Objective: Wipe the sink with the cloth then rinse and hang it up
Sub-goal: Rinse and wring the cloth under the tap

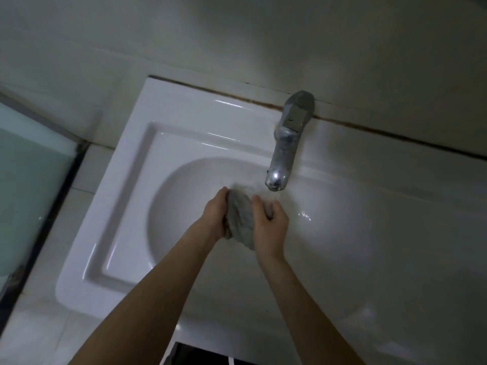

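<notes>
A grey, bunched-up cloth (240,219) is held over the bowl of the white sink (126,180), just below and left of the chrome tap spout (275,181). My left hand (215,213) grips the cloth's left side and my right hand (268,223) grips its right side. Both hands press the cloth between them. Water appears to run from the spout onto the bowl behind my hands. The drain is hidden.
The chrome tap body (297,111) stands at the back rim against a pale tiled wall (237,35). A frosted glass panel (29,167) with a dark frame stands at the left. A dark opening (200,355) lies below the sink's front edge.
</notes>
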`<state>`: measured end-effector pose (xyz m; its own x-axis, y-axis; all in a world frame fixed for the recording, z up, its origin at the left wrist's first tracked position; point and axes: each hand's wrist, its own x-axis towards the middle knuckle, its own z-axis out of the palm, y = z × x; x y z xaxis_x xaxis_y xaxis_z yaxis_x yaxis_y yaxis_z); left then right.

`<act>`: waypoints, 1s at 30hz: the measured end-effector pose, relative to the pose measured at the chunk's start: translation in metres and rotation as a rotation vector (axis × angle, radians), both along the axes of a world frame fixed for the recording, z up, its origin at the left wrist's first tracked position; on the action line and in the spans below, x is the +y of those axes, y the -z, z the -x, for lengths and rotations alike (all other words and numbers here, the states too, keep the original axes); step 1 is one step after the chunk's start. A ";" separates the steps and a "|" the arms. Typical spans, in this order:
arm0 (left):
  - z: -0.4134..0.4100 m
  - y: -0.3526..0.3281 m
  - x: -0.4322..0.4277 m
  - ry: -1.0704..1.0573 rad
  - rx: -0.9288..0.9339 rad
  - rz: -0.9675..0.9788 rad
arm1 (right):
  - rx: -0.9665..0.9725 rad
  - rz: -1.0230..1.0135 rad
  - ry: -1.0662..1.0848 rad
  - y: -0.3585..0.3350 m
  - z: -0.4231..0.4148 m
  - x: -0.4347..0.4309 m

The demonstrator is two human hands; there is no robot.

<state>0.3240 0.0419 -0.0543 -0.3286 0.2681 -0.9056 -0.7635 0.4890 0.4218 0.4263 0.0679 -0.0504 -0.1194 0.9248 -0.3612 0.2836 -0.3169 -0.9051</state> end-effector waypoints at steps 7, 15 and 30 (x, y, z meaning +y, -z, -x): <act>-0.040 -0.005 0.024 -0.008 -0.006 -0.136 | -0.398 -0.240 -0.141 -0.001 0.016 0.030; -0.030 -0.007 0.025 0.004 -0.102 -0.018 | -0.257 -0.063 -0.083 0.001 -0.027 0.021; -0.031 -0.039 -0.003 -0.232 -0.292 -0.253 | -0.271 0.058 -0.328 -0.008 -0.051 0.053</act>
<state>0.3547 0.0391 -0.0154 -0.1462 0.4427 -0.8847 -0.9457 0.2000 0.2564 0.4778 0.1212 -0.0422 -0.2974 0.8307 -0.4705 0.6030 -0.2187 -0.7672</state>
